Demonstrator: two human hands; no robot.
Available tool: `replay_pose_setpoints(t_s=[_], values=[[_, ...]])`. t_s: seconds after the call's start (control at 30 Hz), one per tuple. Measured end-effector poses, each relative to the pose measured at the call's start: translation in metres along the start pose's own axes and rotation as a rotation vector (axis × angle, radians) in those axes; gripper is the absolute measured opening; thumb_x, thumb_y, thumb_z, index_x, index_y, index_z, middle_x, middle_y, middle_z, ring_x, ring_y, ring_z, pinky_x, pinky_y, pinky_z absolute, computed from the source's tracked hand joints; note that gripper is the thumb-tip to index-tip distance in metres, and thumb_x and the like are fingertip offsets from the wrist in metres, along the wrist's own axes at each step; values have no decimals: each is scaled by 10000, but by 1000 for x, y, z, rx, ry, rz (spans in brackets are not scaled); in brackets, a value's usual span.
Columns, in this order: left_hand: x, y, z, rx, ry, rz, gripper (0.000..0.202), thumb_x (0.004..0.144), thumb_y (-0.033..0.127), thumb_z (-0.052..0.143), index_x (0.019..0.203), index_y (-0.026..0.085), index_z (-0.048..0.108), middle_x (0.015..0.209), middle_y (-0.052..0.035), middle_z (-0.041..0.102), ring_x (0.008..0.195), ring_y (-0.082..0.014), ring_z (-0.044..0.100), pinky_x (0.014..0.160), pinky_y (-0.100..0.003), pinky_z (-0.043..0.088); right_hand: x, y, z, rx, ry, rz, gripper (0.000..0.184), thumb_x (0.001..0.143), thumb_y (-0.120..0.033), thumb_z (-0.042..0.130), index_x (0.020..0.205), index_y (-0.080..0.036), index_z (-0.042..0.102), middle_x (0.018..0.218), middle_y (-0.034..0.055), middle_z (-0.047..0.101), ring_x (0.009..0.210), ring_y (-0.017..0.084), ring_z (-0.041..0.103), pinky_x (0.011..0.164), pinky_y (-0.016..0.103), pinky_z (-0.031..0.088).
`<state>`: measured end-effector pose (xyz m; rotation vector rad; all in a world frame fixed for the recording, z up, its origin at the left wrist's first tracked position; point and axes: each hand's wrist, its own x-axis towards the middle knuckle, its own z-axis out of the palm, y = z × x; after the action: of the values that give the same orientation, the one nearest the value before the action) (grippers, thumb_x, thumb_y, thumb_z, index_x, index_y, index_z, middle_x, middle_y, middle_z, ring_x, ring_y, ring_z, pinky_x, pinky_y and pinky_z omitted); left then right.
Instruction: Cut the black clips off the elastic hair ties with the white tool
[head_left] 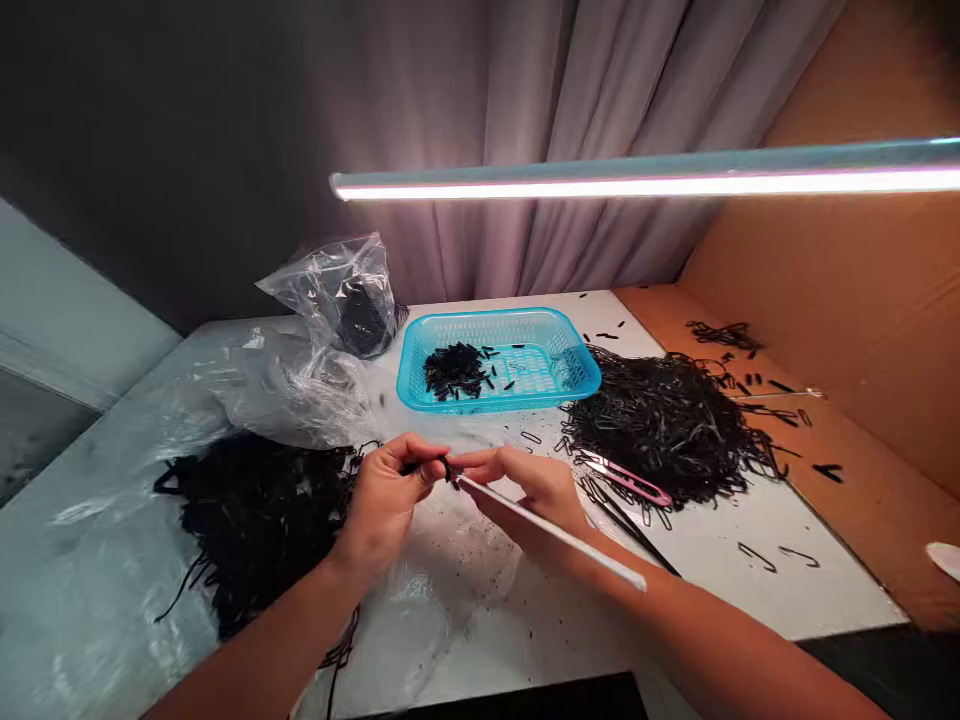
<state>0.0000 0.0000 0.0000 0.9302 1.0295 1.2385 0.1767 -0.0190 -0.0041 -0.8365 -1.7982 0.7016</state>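
Note:
My left hand (386, 495) is closed in a pinch on a thin black strand (431, 464) at the middle of the table. My right hand (536, 485) meets it fingertip to fingertip and grips a long white rod (555, 533) that runs back along my forearm. Left of my hands lies a heap of black strands (255, 515) on clear plastic sheeting. To the right sits a bigger pile of black loops (664, 425). A turquoise basket (574, 385) behind my hands holds several short black pieces (454, 370).
A crumpled clear plastic bag (341, 295) stands at the back left. A pink clip (634, 483) rests on the right pile. Cardboard panels (825, 300) wall in the right side, a lit tube lamp (645, 180) hangs overhead, and loose black bits are scattered about.

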Motion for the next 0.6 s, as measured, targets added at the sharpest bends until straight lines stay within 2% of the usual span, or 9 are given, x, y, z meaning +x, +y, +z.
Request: replay_pose_setpoints(t_s=[0.2, 0.33, 0.47, 0.6], values=[[0, -6, -4, 102, 18, 60, 178, 636, 251, 859, 711, 162, 724, 716, 10, 670, 704, -68, 568, 656, -155, 431, 2, 7, 5, -274, 22, -280, 66, 911, -115, 552, 904, -179, 568, 1074, 43, 729, 780, 117, 657, 710, 270, 486], [-1, -5, -2, 121, 30, 45, 233, 633, 254, 864, 770, 146, 709, 731, -5, 672, 708, -81, 571, 663, -178, 428, 0, 7, 13, -423, 39, -378, 95, 918, -74, 511, 908, -165, 534, 1106, 69, 707, 790, 122, 620, 688, 288, 445], [-4, 0, -1, 71, -49, 11, 402, 651, 275, 861, 986, 166, 668, 662, 9, 651, 606, -63, 514, 558, -164, 340, 0, 5, 12, -466, 78, -379, 106, 917, -60, 501, 888, -159, 528, 1074, 89, 706, 868, 139, 641, 738, 299, 443], [-8, 5, -2, 15, -175, -42, 512, 680, 303, 844, 1111, 178, 599, 630, 5, 632, 590, -77, 493, 514, -173, 270, 5, 5, 0, -485, 133, -230, 103, 937, -111, 494, 983, -161, 572, 1057, 85, 712, 894, 149, 663, 777, 297, 453]])
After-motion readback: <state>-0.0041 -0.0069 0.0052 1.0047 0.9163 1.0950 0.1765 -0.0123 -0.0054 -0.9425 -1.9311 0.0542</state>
